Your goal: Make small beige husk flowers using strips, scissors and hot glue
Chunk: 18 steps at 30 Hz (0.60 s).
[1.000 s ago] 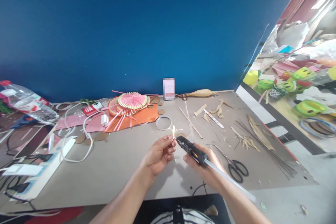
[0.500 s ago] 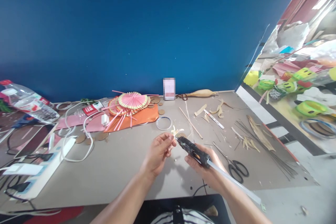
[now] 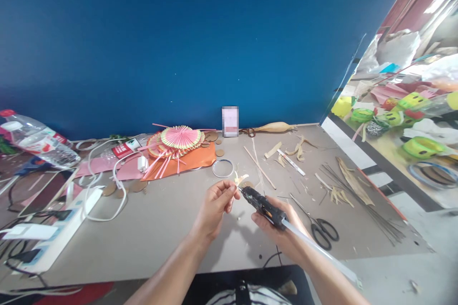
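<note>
My left hand [image 3: 216, 205] is closed in a pinch on a small flower-like piece of pale dried husk [image 3: 241, 178], above the middle of the table. In my right hand [image 3: 277, 231] is a black hot glue gun [image 3: 263, 206], its nozzle pointing left at the base of the husk flower. Whether the nozzle touches it I cannot tell. A long translucent glue stick [image 3: 318, 247] sticks out of the gun's rear over my forearm. Just behind the flower lies a small tan disc [image 3: 247, 184], partly covered. Black-handled scissors [image 3: 324, 233] rest right of my right hand.
A tape-like ring [image 3: 223, 168], a thin stick [image 3: 259, 167] and a white pen [image 3: 291, 162] lie beyond my hands. Dried husks [image 3: 354, 181] and wires [image 3: 379, 219] are at right. Leftward are pink paper fans [image 3: 182, 138], a power strip [image 3: 53, 243] and a bottle [image 3: 43, 140].
</note>
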Each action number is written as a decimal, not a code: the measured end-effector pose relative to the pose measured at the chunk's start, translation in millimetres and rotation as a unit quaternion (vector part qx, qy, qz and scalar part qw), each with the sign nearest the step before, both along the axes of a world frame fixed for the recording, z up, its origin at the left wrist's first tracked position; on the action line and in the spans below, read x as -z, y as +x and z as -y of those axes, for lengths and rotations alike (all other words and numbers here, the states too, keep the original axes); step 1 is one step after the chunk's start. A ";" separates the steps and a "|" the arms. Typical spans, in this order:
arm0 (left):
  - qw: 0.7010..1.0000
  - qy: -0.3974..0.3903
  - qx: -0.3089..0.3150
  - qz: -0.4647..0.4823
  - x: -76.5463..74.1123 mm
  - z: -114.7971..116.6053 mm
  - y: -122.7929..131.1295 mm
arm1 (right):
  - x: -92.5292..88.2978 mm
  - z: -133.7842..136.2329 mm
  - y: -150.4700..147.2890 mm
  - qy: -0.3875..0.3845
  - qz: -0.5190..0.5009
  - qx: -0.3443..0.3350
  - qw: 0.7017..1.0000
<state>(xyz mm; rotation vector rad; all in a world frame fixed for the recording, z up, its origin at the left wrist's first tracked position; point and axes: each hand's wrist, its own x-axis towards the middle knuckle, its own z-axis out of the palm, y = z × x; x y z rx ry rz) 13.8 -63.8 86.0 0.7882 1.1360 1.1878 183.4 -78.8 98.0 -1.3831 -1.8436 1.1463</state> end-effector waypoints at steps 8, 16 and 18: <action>0.989 -0.059 0.050 0.127 -0.8 1.1 0.7 | 2.5 0.0 0.2 0.012 -0.008 0.005 1.000; 0.991 -0.055 0.041 0.116 -2.9 1.5 0.7 | 6.7 0.5 2.7 0.036 0.027 -0.006 0.999; 0.991 -0.058 0.037 0.114 -4.0 1.6 1.0 | 6.9 0.5 2.4 0.034 0.030 -0.006 0.999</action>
